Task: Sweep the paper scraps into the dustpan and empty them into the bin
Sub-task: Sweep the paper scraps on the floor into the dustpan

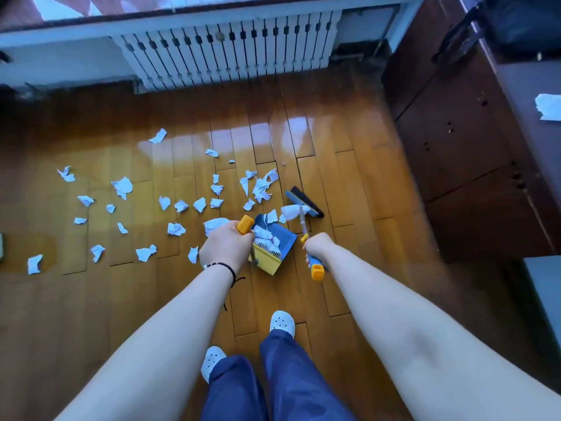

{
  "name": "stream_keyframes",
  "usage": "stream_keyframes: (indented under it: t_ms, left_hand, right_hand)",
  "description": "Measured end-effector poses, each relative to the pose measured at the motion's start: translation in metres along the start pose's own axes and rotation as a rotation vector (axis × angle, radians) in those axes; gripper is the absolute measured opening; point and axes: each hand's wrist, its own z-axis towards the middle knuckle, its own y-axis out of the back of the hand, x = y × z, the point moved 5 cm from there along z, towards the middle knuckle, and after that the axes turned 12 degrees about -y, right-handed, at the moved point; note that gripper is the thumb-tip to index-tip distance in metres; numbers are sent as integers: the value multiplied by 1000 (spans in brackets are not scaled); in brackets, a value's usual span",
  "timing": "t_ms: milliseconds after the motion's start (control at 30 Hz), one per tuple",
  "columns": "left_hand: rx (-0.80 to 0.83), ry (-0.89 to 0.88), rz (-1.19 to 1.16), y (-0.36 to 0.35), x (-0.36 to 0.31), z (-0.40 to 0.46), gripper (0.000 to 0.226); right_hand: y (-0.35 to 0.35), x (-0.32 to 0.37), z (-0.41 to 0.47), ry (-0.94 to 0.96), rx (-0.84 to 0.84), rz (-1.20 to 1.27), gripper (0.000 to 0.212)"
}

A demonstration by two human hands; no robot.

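2 hands, both closed tight: left hand [226, 247] wrapped round the yellow-capped dustpan handle [245, 224], right hand [318, 247] fisted round the broom handle [312, 262], which is blue w/ a yellow end cap sticking out toward the person. 1 dustpan [274, 243], blue tray w/ yellow comb-toothed back edge, sits on the floor between the hands, mouth facing away from the person; a few crumpled scraps [265, 233] already lie in it, approx 3, hard to split apart. 1 broom, its head [305, 202] blue and black, down on the boards just beyond the pan's mouth on the right, one white scrap caught against it. Loose paper scraps [123, 186] on the floor: roughly 30, white, torn and crumpled; a dense cluster just past the pan, the rest strewn out to the left, the farthest one near the left edge of view. No bin in view. 2 white clog shoes [282, 323], dark blue trousers, 1 dark bead bracelet [226, 268] on the left wrist. Surface: glossy orange-brown wood parquet floor [334, 165], window glare on it. Room: 1 white ribbed radiator [227, 53] under a window ledge at the top, dark brown wooden cabinet [455, 147] along the right, 1 more white paper piece [548, 106] lying on top of it.
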Motion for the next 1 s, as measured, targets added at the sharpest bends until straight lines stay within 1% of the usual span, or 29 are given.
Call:
stream_keyframes:
  t_ms: [33, 133, 167, 200, 267, 300, 333, 467, 567, 667, 833, 1000]
  left_hand:
    - [1, -3, -5, 0, -1, 0, 18]
    - [1, -10, -11, 0, -2, -3, 19]
    - [1, -10, -16, 1, -2, -6, 20]
    - [3, -10, -18, 1, -1, -8, 21]
    - [1, -15, -18, 1, 2, -12, 22]
    - [-1, -15, -19, 1, 5, -14, 23]
    - [0, -21, -25, 2, 7, -17, 23]
    - [11, -29, -52, 6, 21, -32, 24]
    - [22, -28, -75, 9, 38, -47, 24]
    - [16, -15, -115, 13, 58, -62, 26]
    - [-24, 20, -205, 21, 80, -78, 31]
    - [-36, 36, -271, 28, 96, -82, 29]
  right_hand:
    - [-7, -5, -4, 3, 22, -37, 9]
    - [-26, -21, -19, 59, 84, -191, 18]
    - [-29, -28, -27, 55, 114, -203, 13]
    - [-33, -36, -29, 44, 148, -199, 4]
    - [-34, -52, -35, -17, 183, -146, 12]
    - [-33, -57, -40, -27, 188, -119, 10]
    - [-32, -63, -45, -17, 181, -97, 5]
    - [-23, -77, -61, 13, 138, -50, 12]
    - [-26, -90, -78, 49, 122, -45, 8]
    - [-33, -97, -92, 86, 83, -41, 18]
    - [-47, -104, -114, 136, 64, -23, 19]
    - [-63, -98, -124, 153, 56, 4, 23]
